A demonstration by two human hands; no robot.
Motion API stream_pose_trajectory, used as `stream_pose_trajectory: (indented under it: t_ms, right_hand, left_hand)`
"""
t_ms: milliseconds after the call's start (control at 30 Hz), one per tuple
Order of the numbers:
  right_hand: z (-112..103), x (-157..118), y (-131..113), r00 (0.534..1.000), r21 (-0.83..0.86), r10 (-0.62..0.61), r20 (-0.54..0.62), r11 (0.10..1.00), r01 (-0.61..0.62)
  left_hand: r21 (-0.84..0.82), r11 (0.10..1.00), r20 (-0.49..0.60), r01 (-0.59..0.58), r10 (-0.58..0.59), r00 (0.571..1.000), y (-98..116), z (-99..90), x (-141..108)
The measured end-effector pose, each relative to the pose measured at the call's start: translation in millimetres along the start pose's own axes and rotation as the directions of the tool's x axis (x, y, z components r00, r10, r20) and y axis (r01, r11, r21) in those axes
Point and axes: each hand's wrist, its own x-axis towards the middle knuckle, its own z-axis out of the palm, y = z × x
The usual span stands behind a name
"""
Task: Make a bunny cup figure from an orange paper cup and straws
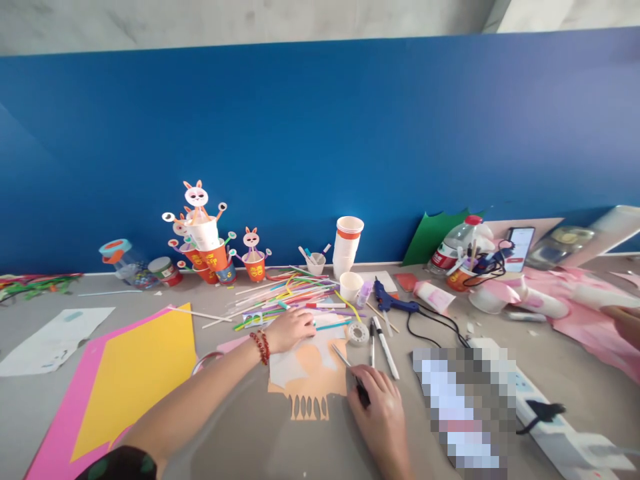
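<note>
My left hand (291,329), with a red bead bracelet at the wrist, reaches over white paper scraps (287,368) at the edge of a pile of coloured sticks (295,290). Its fingers are bent and slightly apart, with nothing clearly held. My right hand (381,408) is closed around black-handled scissors (343,355), their metal blades pointing up and left. Between the hands lies an orange paper sheet (333,383) with oval slits cut along its lower edge. A tape roll (359,333) and two pens (386,350) rest just beyond my right hand.
Yellow and pink sheets (145,373) lie at left. Rabbit-faced cup figures (215,257), stacked cups (347,247) and a bottle (453,247) stand behind. A blue glue gun (395,300), its cable and a power strip (537,413) occupy the right. Another person's hand (624,323) shows at far right.
</note>
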Motion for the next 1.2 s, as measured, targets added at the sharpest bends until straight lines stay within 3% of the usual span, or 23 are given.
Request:
stream_pose_trajectory:
  t_ms: [267, 700, 867, 967, 1067, 1133, 1200]
  right_hand:
    - [0, -1, 2, 1.0, -0.011, -0.01, 0.01, 1.0, 0.01]
    - [0, 0, 0, 0.999, -0.008, -0.04, -0.032, 0.999, 0.04]
    - [-3, 2, -3, 0.999, 0.003, -0.036, -0.033, 0.999, 0.036]
    - [-4, 2, -3, 0.999, 0.009, -0.038, -0.03, 0.999, 0.038]
    - [-3, 2, -2, 0.999, 0.013, -0.04, -0.035, 0.999, 0.04]
    - [-3, 2, -1, 0.998, 0.017, -0.042, -0.038, 0.999, 0.042]
    - [-4, 1, -1, 0.998, 0.022, -0.046, -0.051, 0.999, 0.047]
  left_hand:
    - [-0.014, 1.0, -0.005, -0.02, 0.02, 1.0, -10, 3.1, 1]
    - [0.091, 0.989, 0.034, -0.114, 0.111, 0.993, 0, -1.5, 9]
    - [0.063, 0.996, 0.01, -0.067, 0.067, 0.998, 5, -8.8, 1]
    - [0.024, 1.0, -0.014, 0.005, -0.004, 1.0, 16, -21.8, -21]
    - [-0.038, 0.992, -0.029, 0.125, -0.126, 0.992, 31, -42.0, -63]
    - [-0.206, 0.928, -0.008, 0.309, -0.318, 0.948, 41, -55.7, -101]
    - [-0.279, 0.828, 0.058, 0.485, -0.49, 0.87, 53, -66.2, -142]
